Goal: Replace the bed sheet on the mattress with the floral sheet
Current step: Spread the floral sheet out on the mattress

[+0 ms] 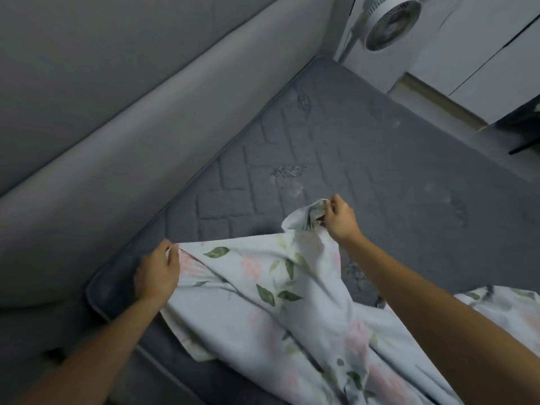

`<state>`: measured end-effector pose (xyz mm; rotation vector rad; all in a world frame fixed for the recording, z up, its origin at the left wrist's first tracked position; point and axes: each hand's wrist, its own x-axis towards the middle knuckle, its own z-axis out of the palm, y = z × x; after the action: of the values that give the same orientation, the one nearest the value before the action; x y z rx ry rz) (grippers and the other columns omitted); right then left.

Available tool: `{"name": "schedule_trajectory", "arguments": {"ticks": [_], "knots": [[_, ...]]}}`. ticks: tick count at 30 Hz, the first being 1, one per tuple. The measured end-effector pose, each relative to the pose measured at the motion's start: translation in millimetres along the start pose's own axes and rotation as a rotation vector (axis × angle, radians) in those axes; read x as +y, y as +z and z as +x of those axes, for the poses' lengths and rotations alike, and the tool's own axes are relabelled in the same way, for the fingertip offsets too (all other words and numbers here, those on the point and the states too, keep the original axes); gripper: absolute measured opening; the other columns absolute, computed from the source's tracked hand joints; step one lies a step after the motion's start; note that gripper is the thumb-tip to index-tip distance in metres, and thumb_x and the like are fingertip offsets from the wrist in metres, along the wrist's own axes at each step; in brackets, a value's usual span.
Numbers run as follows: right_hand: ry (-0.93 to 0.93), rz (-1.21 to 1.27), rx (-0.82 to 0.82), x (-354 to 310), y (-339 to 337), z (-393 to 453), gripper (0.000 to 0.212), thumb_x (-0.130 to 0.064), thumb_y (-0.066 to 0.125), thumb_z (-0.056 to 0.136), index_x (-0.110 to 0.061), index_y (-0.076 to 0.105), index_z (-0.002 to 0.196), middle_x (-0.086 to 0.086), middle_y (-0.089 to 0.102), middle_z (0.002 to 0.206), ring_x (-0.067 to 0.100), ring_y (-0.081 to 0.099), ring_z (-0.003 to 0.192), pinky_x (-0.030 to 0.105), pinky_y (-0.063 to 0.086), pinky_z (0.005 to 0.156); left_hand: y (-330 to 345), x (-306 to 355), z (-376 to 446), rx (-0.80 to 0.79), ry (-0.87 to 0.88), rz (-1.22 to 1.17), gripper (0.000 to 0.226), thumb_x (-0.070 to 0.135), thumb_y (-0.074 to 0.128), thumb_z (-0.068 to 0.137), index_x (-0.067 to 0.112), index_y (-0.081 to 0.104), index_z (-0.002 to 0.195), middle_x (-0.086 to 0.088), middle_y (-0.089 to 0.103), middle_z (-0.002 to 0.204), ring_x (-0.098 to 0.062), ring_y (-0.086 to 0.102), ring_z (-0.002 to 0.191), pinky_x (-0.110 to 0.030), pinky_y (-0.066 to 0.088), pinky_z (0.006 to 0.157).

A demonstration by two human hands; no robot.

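Note:
A pale blue floral sheet (271,290) with green leaves and pink flowers hangs bunched over the near part of the bare dark grey quilted mattress (365,159). My left hand (157,273) grips the sheet's edge above the mattress's near left corner. My right hand (339,219) pinches a raised fold of the sheet further out over the mattress. The stretch of cloth between my hands is pulled fairly taut, and the rest trails down to the lower right.
A grey padded headboard or wall (117,118) runs along the mattress's left side. A white fan (390,21) stands beyond the far corner, beside white cabinet doors (482,54). A dark object (526,133) sits at the right edge.

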<state>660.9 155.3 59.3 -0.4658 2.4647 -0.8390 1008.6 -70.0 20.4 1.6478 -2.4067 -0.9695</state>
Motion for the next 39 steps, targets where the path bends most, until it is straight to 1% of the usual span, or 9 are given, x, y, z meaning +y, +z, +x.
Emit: {"name": "schedule_trajectory", "arguments": {"ticks": [3,7,10,18,23,26,28,33,39], "knots": [[-0.014,0.036,0.099,-17.2,30.0,55.5,0.034,-0.029,0.04,0.11,-0.022,0.033,0.078,0.006,0.045,0.076,0.032,0.056,0.075,0.064,0.054,0.081,18.7,-32.6,41.9,-0.01,0.017,0.068,0.025,0.035,0.048,0.107,0.025,0.045,0.084,-0.013,0.062,0.07,-0.039,0.06,0.069,-0.045,0.051,0.058],[-0.098,-0.102,0.004,-20.8,68.7,92.1,0.036,-0.02,0.045,0.107,-0.019,0.035,0.073,0.003,0.044,0.079,0.022,0.042,0.075,0.042,0.037,0.064,58.6,-53.4,63.3,-0.105,0.1,0.215,0.029,0.027,0.054,0.103,0.019,0.044,0.078,-0.015,0.062,0.066,-0.043,0.063,0.065,-0.037,0.039,0.051],[-0.123,-0.156,-0.076,-6.6,91.0,102.0,0.029,-0.019,0.046,0.107,-0.013,0.042,0.079,0.004,0.049,0.081,0.018,0.043,0.071,0.039,0.032,0.061,89.9,-43.7,76.2,-0.23,0.113,0.334,0.011,0.022,0.062,0.093,0.011,0.061,0.091,-0.018,0.068,0.097,-0.041,0.063,0.095,-0.042,0.049,0.067],[-0.16,-0.142,-0.2,33.8,119.3,107.9,0.019,-0.026,0.048,0.108,-0.011,0.042,0.097,0.001,0.052,0.083,0.012,0.046,0.071,0.038,0.037,0.066,192.1,67.8,89.2,-0.469,0.403,0.027,0.076,0.053,0.065,0.094,0.014,0.04,0.154,-0.006,0.043,0.156,-0.027,0.039,0.144,-0.04,0.038,0.115],[-0.287,-0.291,-0.372,47.2,109.2,119.1,0.039,-0.035,0.082,0.087,-0.016,0.054,0.106,-0.009,0.052,0.078,0.005,0.049,0.067,0.02,0.037,0.058,241.6,93.2,90.9,-0.495,0.435,0.203,0.064,0.066,0.066,0.087,0.014,0.06,0.125,-0.009,0.059,0.125,-0.03,0.053,0.122,-0.04,0.046,0.098],[-0.35,-0.48,-0.51,61.8,105.9,125.0,0.032,-0.035,0.084,0.085,-0.016,0.059,0.093,-0.001,0.054,0.084,0.024,0.055,0.077,0.039,0.047,0.071,249.0,81.5,89.9,-0.455,0.442,0.156,0.025,0.044,0.065,0.098,0.02,0.063,0.09,-0.005,0.065,0.101,-0.03,0.061,0.105,-0.039,0.047,0.082],[-0.369,-0.49,-0.487,68.3,110.3,126.0,0.021,-0.026,0.074,0.094,-0.017,0.059,0.082,0.007,0.051,0.092,0.033,0.058,0.086,0.049,0.052,0.079,248.2,73.2,87.9,-0.431,0.454,0.025,0.026,0.035,0.064,0.1,0.022,0.054,0.081,-0.002,0.062,0.089,-0.029,0.061,0.09,-0.041,0.05,0.073],[0.199,0.247,-0.162,46.8,109.8,132.7,0.026,-0.021,0.035,0.11,-0.002,0.052,0.113,0.023,0.06,0.104,0.046,0.069,0.09,0.048,0.062,0.054,228.4,69.1,87.1,-0.257,0.507,-0.238,0.022,0.025,0.055,0.105,0.023,0.046,0.086,0.006,0.053,0.082,-0.02,0.055,0.07,-0.045,0.049,0.061],[0.262,0.453,-0.172,37.4,100.4,157.4,0.016,-0.009,0.03,0.105,-0.011,0.046,0.102,0.028,0.069,0.104,0.034,0.076,0.08,0.036,0.061,0.066,208.8,68.1,96.5,-0.124,0.331,-0.392,0.017,0.021,0.054,0.106,0.021,0.05,0.09,0.008,0.057,0.065,-0.014,0.056,0.06,-0.044,0.048,0.056]]}}
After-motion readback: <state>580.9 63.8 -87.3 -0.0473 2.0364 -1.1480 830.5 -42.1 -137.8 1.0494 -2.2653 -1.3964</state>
